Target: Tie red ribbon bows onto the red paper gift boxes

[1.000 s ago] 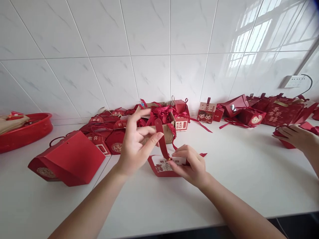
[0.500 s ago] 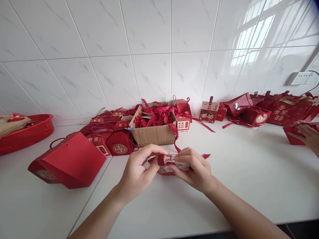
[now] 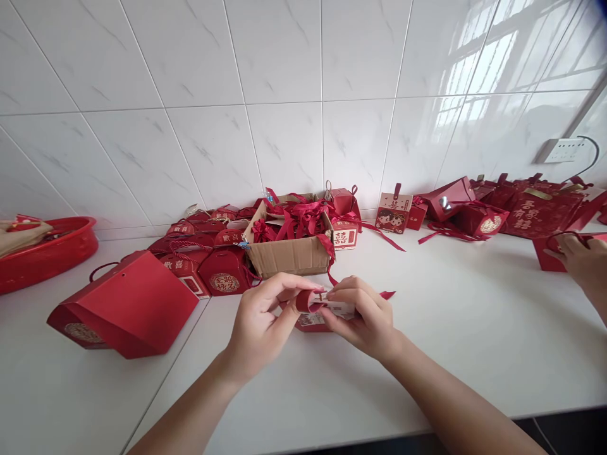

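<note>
A small red and white candy box (image 3: 310,320) sits on the white table between my hands. A red strap (image 3: 306,301) curls in a loop at its top, beside a small metal fastener. My left hand (image 3: 260,322) pinches this strap between thumb and fingers. On the other side, my right hand (image 3: 367,319) has its fingers closed on the box's upper edge. The fingers partly cover the box, and a red ribbon end sticks out behind my right hand.
Behind my hands stands a cardboard box (image 3: 290,256) full of red ribbons. Red gift boxes (image 3: 227,275) crowd its left. A larger red box (image 3: 156,303) lies nearer on the left, a red basin (image 3: 71,249) beyond. At right, another person's hand (image 3: 585,262) touches a red box.
The view has shifted slightly, so everything sits a little further left. My hands keep their hold on the box and strap, with only small finger movements.
</note>
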`<state>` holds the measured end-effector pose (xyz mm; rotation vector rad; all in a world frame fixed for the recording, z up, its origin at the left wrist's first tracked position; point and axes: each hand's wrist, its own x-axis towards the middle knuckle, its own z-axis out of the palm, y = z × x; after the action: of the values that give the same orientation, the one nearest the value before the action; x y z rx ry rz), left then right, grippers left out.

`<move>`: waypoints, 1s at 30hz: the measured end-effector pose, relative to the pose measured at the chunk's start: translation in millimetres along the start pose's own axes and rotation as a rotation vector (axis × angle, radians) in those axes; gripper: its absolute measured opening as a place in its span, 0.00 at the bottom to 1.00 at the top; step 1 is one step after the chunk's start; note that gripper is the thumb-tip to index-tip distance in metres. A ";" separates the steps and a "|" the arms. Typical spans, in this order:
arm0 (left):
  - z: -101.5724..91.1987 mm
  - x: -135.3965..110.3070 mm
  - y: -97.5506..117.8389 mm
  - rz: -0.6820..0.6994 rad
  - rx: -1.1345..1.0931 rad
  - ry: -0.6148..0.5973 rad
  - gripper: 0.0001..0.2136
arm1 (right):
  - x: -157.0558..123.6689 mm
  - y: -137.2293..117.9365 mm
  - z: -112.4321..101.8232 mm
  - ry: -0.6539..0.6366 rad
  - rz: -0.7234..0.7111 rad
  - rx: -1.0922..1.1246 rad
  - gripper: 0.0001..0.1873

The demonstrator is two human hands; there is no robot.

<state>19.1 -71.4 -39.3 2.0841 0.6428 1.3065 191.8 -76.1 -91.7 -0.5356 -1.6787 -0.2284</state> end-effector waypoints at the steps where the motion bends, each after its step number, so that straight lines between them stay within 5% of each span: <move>1: -0.6 0.6 -0.1 0.012 0.012 -0.010 0.05 | 0.3 -0.2 -0.1 0.000 0.001 0.003 0.12; 18: -22.9 14.3 -20.7 0.176 -0.065 -0.335 0.12 | -1.1 2.3 0.5 -0.026 -0.014 0.012 0.12; 23: -21.7 7.6 -34.2 0.129 -0.129 -0.330 0.08 | -2.6 -0.3 4.9 -0.085 -0.037 0.063 0.12; 30: -21.5 -0.3 -36.3 0.231 -0.057 -0.230 0.09 | -4.7 -4.0 10.2 -0.103 -0.059 0.073 0.13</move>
<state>-3.8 -41.0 -57.5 2.2691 0.2687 1.1648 181.4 -76.1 -97.5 -0.4499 -1.7976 -0.1843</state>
